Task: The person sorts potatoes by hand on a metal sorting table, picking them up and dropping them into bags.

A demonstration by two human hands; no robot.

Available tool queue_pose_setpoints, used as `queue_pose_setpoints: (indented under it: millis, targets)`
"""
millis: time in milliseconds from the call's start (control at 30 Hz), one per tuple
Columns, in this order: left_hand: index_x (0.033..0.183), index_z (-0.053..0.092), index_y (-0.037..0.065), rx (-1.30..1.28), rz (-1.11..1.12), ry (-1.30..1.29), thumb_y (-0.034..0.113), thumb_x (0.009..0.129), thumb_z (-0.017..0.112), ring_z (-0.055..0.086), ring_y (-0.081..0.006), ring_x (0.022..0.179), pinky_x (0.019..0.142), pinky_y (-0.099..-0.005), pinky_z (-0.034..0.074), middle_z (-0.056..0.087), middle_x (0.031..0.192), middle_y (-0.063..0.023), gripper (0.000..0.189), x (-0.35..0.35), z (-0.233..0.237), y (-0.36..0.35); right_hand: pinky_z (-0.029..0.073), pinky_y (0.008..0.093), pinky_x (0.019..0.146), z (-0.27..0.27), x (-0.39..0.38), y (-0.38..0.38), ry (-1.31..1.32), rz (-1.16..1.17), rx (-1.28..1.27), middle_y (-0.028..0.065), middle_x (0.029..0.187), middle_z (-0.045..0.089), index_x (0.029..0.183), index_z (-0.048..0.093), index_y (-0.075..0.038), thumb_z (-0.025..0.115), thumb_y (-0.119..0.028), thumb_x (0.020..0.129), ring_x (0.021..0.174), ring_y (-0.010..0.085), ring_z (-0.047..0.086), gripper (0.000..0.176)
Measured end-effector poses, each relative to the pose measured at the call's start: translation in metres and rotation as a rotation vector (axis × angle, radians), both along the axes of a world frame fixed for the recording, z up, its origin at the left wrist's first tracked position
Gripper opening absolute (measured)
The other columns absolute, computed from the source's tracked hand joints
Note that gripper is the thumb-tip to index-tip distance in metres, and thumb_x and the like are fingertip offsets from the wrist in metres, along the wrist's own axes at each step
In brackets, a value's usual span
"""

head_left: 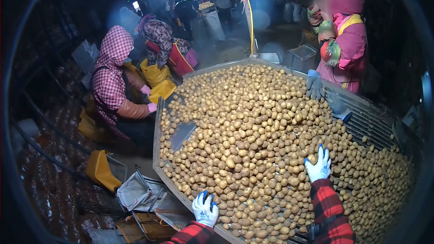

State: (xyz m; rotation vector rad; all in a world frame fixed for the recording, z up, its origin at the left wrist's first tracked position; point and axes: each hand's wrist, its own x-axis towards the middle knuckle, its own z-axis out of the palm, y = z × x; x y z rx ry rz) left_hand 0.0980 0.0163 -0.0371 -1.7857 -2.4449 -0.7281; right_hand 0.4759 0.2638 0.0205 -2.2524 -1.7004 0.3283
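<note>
As potatoes (253, 126) heap across the desk (181, 134), the gloved right hand (318, 166) lies spread open on the pile. The left hand (205, 208) rests at the near rim, its grip unclear.

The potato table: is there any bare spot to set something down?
Two bare patches: a grey metal strip near the left rim, ringed by small yellow-brown potatoes, and the barred metal grate at the right, beside the person in pink clothing. Everywhere else is packed, also around the white-and-blue gloved right hand.
</note>
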Motion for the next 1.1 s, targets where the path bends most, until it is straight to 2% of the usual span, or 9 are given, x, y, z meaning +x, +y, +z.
queue_pose_setpoints:
  millis: [233, 367, 500, 667, 800, 867, 967, 1033, 1100]
  targets:
    - [0.116, 0.07, 0.014, -0.003, -0.004, -0.049, 0.023, 0.079, 0.069, 0.051, -0.036, 0.129, 0.108, -0.0524, 0.038, 0.06, 0.134, -0.013, 0.038, -0.002, 0.001, 0.001, 0.045, 0.0577, 0.107, -0.003, -0.045, 0.052, -0.022, -0.058, -0.106, 0.0127, 0.169, 0.019, 0.161, 0.029, -0.029, 0.076, -0.049, 0.083, 0.144, 0.0497, 0.033, 0.093]
    - [0.115, 0.071, 0.014, 0.005, -0.015, -0.042, 0.023, 0.079, 0.069, 0.051, -0.0359, 0.128, 0.108, -0.0523, 0.038, 0.06, 0.134, -0.0129, 0.037, -0.003, 0.0, 0.001, 0.044, 0.0584, 0.108, 0.01, -0.083, 0.016, -0.038, 0.158, -0.058, 0.0089, 0.169, 0.019, 0.159, 0.036, -0.027, 0.074, -0.05, 0.083, 0.145, 0.0491, 0.031, 0.088]
    - [0.115, 0.071, 0.012, 0.013, -0.019, -0.011, 0.023, 0.079, 0.069, 0.051, -0.036, 0.128, 0.108, -0.0524, 0.038, 0.059, 0.135, -0.0137, 0.037, -0.002, 0.001, 0.001, 0.04, 0.0591, 0.107, 0.008, -0.114, -0.046, -0.329, 0.382, -0.198, 0.0064, 0.166, 0.028, 0.156, 0.041, -0.027, 0.068, -0.059, 0.084, 0.143, 0.0437, 0.035, 0.084]
    - [0.115, 0.071, 0.011, 0.021, -0.036, -0.038, 0.021, 0.079, 0.068, 0.05, -0.0378, 0.128, 0.11, -0.0531, 0.037, 0.058, 0.136, -0.0159, 0.037, -0.003, 0.005, 0.001, 0.024, 0.0612, 0.118, -0.023, -0.132, -0.119, -0.131, 0.412, 0.012, 0.0063, 0.164, 0.032, 0.154, 0.044, -0.024, 0.067, -0.058, 0.084, 0.148, 0.0436, 0.026, 0.081]
    - [0.118, 0.071, 0.013, 0.003, -0.044, -0.04, 0.022, 0.08, 0.069, 0.048, -0.0372, 0.131, 0.111, -0.0533, 0.036, 0.056, 0.139, -0.0149, 0.039, -0.005, 0.0, 0.001, 0.005, 0.0682, 0.121, -0.006, -0.117, -0.188, -0.059, 0.644, -0.061, 0.0139, 0.162, 0.035, 0.143, 0.058, -0.023, 0.067, -0.053, 0.083, 0.15, 0.0428, 0.024, 0.067]
    - [0.119, 0.071, 0.014, -0.007, -0.046, -0.055, 0.023, 0.081, 0.069, 0.047, -0.0369, 0.132, 0.112, -0.0536, 0.035, 0.055, 0.14, -0.0143, 0.039, -0.005, -0.001, 0.0, 0.009, 0.0667, 0.121, 0.008, -0.083, -0.188, 0.019, 0.497, 0.057, 0.0126, 0.144, 0.05, 0.131, 0.064, -0.019, 0.072, -0.044, 0.075, 0.14, 0.0346, 0.038, 0.062]
    - [0.119, 0.071, 0.015, 0.013, -0.05, -0.038, 0.023, 0.081, 0.069, 0.047, -0.0369, 0.132, 0.112, -0.0538, 0.036, 0.055, 0.14, -0.0143, 0.04, -0.004, -0.001, 0.0, 0.016, 0.0638, 0.121, -0.009, 0.001, -0.177, -0.313, 0.134, 0.343, 0.0134, 0.15, 0.047, 0.135, 0.061, -0.011, 0.075, -0.036, 0.076, 0.139, 0.0371, 0.038, 0.065]
    - [0.12, 0.071, 0.014, 0.016, -0.06, -0.034, 0.023, 0.08, 0.069, 0.048, -0.0372, 0.132, 0.112, -0.0538, 0.036, 0.055, 0.14, -0.0145, 0.041, -0.004, -0.002, 0.0, 0.013, 0.0654, 0.121, -0.004, 0.046, -0.162, -0.205, -0.112, -0.131, 0.0105, 0.163, 0.035, 0.15, 0.05, -0.021, 0.071, -0.043, 0.086, 0.148, 0.0424, 0.029, 0.071]
    - [0.118, 0.071, 0.01, 0.069, -0.064, -0.004, 0.022, 0.078, 0.069, 0.051, -0.0379, 0.128, 0.108, -0.0535, 0.038, 0.057, 0.137, -0.0179, 0.041, -0.005, -0.004, 0.0, 0.01, 0.0658, 0.122, -0.011, 0.057, -0.155, -0.248, -0.185, -0.258, 0.0089, 0.165, 0.031, 0.155, 0.042, -0.032, 0.065, -0.05, 0.091, 0.151, 0.0452, 0.024, 0.07]
